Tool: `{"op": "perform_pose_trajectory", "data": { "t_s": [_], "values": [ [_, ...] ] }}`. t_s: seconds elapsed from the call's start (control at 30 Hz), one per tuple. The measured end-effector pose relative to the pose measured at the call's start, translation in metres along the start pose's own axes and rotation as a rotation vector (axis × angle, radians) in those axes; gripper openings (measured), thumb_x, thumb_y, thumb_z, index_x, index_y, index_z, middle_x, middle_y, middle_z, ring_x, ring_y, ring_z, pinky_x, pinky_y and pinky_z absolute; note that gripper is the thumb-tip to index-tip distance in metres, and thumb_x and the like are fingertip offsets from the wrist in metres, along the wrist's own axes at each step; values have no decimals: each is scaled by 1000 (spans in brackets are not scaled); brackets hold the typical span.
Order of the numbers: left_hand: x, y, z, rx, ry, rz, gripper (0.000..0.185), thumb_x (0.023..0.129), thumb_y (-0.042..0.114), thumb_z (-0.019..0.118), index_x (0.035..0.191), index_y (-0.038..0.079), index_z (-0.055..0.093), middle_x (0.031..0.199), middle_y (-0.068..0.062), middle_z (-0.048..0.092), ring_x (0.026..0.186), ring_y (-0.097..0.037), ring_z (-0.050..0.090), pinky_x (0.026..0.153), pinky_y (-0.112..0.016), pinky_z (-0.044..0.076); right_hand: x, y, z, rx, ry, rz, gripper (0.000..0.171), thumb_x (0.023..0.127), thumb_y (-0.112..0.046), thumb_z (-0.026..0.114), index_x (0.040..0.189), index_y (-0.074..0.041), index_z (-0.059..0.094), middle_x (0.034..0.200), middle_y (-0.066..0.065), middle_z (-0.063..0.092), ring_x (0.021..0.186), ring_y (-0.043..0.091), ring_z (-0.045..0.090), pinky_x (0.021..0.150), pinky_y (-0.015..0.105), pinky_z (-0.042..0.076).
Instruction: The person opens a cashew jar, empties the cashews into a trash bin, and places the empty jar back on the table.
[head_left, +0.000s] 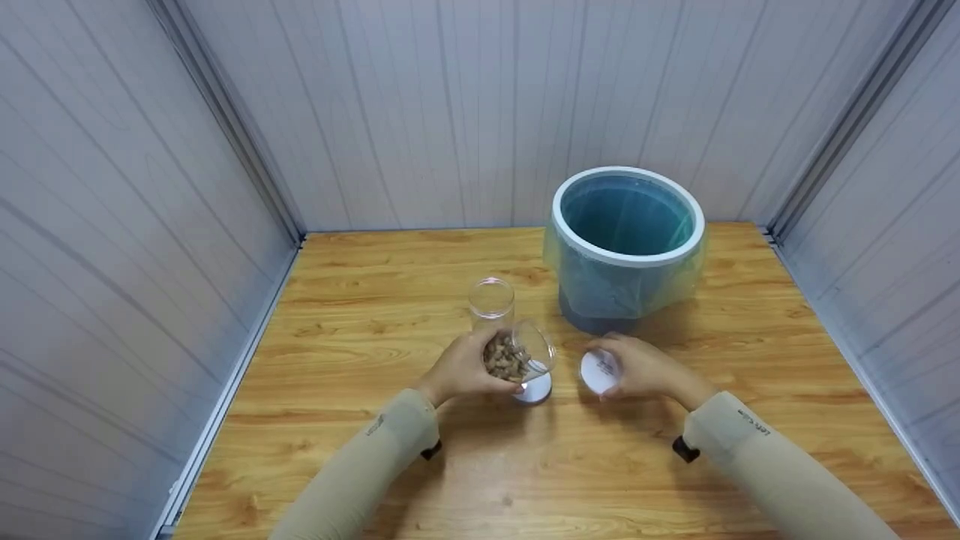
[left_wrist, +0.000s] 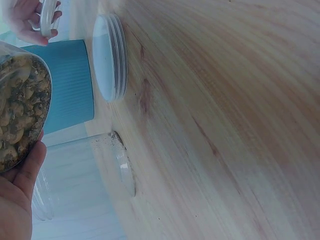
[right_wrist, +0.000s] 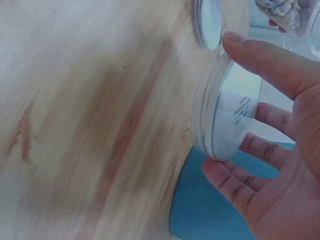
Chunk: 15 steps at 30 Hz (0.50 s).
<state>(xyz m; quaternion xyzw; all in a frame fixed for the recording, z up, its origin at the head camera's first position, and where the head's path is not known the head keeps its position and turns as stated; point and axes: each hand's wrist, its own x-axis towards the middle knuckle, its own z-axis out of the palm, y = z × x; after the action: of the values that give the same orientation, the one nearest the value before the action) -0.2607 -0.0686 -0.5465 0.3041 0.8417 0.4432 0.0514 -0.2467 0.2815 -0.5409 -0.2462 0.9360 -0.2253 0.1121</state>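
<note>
Sleeves come in from the near edge of the worktop (head_left: 480, 480), and both hands are busy over its middle. The left hand (head_left: 459, 369) has its grip wrapped round a clear jar (head_left: 517, 356) of brownish dried pieces, tipped over on its side and lifted, mouth open toward the right. Just beneath it a white lid (head_left: 534, 388) lies flat on the wood. The right hand (head_left: 637, 367) pinches a second lid (head_left: 598, 371), thumb on one edge of the rim and fingers on the other, held on edge a little above the surface; the wrist view shows small print on its white face. The two hands are near each other but not touching.

Just beyond the tilted jar stands an empty clear jar (head_left: 491, 300), upright and open. Farther back and to the right sits a blue bin (head_left: 626, 247) with a thin plastic liner folded over its white rim, nothing visible inside.

To my eye both jars are uncapped and the filled one is being angled for emptying. Moving those contents cleanly would call for a steady tilt with the mouth squarely over whatever receives them, since loose pieces could scatter.
</note>
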Motion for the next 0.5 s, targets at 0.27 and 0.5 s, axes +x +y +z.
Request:
{"op": "perform_pose_trajectory", "data": {
  "t_s": [0.27, 0.5],
  "values": [
    [0, 0, 0, 7, 3, 5, 91, 70, 32, 104, 149, 17, 60, 137, -6, 73, 124, -21, 70, 113, -44, 55, -3, 9, 6, 13, -17, 25, 85, 76, -27, 98, 150, -5, 63, 152, 21, 63, 136, 42, 59, 114, 63, 49],
    [0, 0, 0, -2, 4, 17, 90, 70, 24, 104, 148, 15, 60, 138, -9, 73, 124, -23, 70, 112, -46, 56, -4, 15, 11, 51, -43, 41, 86, 75, -26, 99, 149, -2, 62, 150, 22, 64, 137, 45, 58, 116, 66, 47]
  ]
}}
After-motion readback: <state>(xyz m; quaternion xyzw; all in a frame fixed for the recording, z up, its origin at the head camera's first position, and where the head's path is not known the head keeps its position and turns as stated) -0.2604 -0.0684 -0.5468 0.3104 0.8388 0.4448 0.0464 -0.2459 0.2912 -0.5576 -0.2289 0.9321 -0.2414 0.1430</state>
